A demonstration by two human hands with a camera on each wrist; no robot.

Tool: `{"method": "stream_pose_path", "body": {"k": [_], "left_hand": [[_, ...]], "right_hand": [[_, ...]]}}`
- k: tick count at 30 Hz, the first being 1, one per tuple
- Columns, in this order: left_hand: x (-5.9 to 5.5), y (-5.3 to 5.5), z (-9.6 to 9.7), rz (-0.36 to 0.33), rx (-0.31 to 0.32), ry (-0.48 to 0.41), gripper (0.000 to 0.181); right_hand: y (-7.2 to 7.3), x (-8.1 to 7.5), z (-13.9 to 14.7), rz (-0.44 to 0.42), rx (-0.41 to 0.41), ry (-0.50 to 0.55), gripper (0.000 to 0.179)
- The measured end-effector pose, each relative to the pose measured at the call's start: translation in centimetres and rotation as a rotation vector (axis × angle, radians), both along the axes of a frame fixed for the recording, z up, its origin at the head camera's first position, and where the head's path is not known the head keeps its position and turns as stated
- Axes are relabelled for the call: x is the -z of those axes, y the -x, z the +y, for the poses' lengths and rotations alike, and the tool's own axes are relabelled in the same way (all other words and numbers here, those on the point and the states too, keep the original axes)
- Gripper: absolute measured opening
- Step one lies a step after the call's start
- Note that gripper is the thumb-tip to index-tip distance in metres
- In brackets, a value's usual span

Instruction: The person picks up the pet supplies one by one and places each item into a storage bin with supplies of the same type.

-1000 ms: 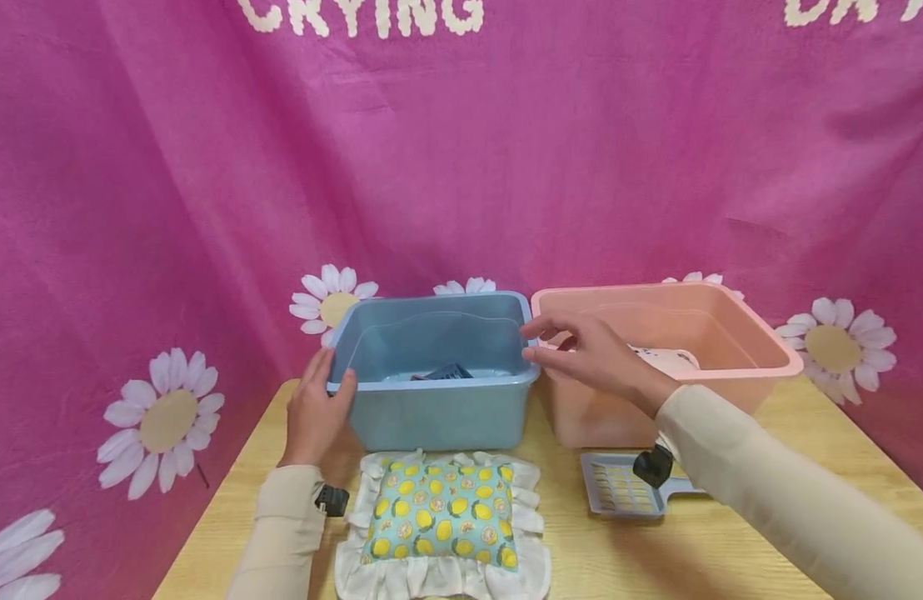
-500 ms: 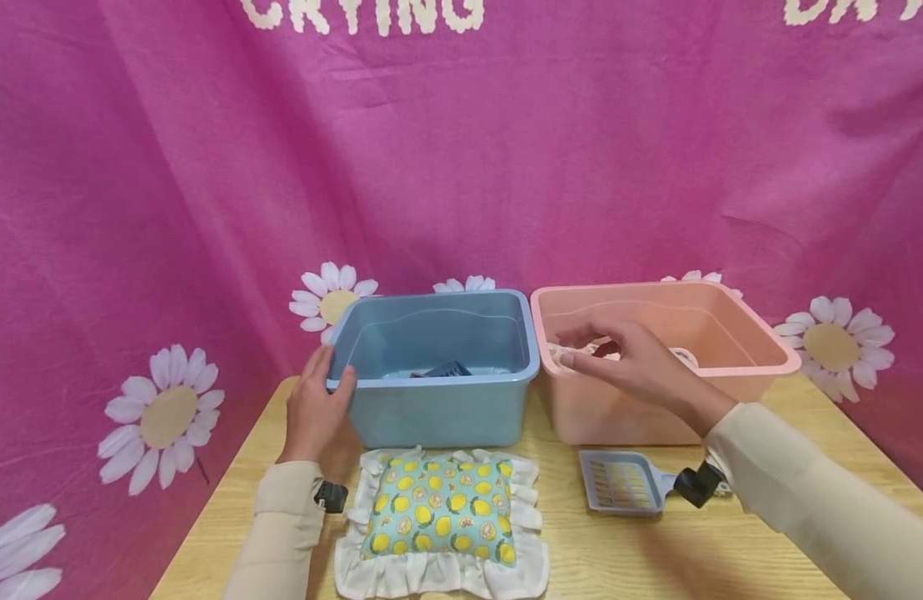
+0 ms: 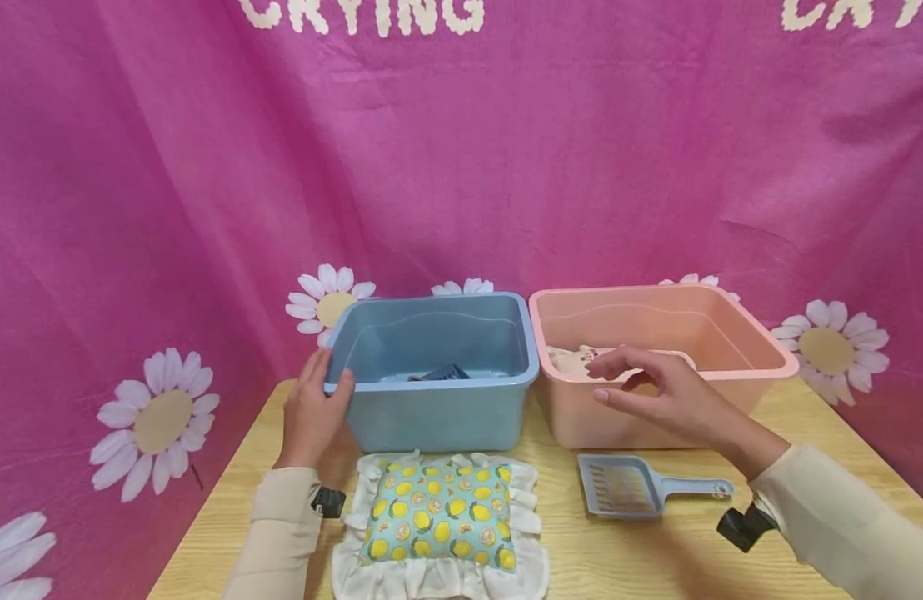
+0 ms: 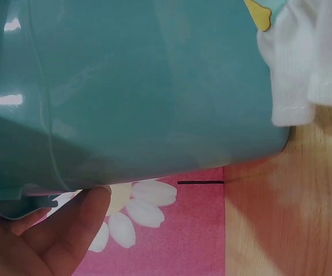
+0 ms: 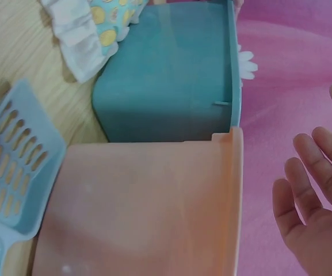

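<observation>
Now the right hand is drawing back: it is no longer reaching across to the blue tub as it was a second ago, but is hovering by the near rim of the pink tub. Its fingers are bending gently, thumb standing well apart from them, and they are holding nothing, so this hand is looking free between grips. That retreat is leaving more of the pale patterned cloth showing inside the pink tub.

Over on the other side, the left hand is staying put, thumb and relaxed fingers touching the blue tub's near left corner, apparently steadying it. Inside that tub a small dark item is lying on the bottom. Out front, the lemon-print cushion and the slotted scoop are resting on the table.

As for what's hiding: the pink tub's front wall and the right hand are covering much of the cloth, so its shape is staying unclear. The dark item is showing too little to identify, and the left wrist view is cutting off most of the left hand.
</observation>
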State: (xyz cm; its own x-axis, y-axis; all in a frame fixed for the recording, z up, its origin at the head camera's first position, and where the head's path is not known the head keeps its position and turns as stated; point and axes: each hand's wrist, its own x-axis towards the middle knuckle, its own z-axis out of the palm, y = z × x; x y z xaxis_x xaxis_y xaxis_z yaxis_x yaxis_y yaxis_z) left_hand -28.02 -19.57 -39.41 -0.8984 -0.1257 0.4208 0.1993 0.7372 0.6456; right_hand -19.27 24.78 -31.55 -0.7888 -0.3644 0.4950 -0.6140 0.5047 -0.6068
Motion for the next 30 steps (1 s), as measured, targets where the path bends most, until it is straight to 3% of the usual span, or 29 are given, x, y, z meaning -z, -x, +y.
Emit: {"method": "stream_pose_path", "body": {"k": [4,14,22,30], "left_hand": [[-0.1,0.2,-0.1,-0.001,-0.004,0.005,0.066],[0.0,0.2,-0.2,-0.005,-0.011,0.005,0.065],[0.1,0.2,0.0,-0.026,-0.01,0.004,0.065],[-0.2,0.0,0.1,-0.005,-0.007,0.011,0.064]], "right_hand": [[-0.4,0.4,0.7,0.003,-0.007,0.01,0.027],[-1.7,1.9,3.0,-0.101,0.049,-0.013,0.028],[-2.2,3.3,4.5,-0.095,0.069,-0.011,0.029],[-2.4,4.8,6.1,-0.115,0.098,-0.006,0.03]]}}
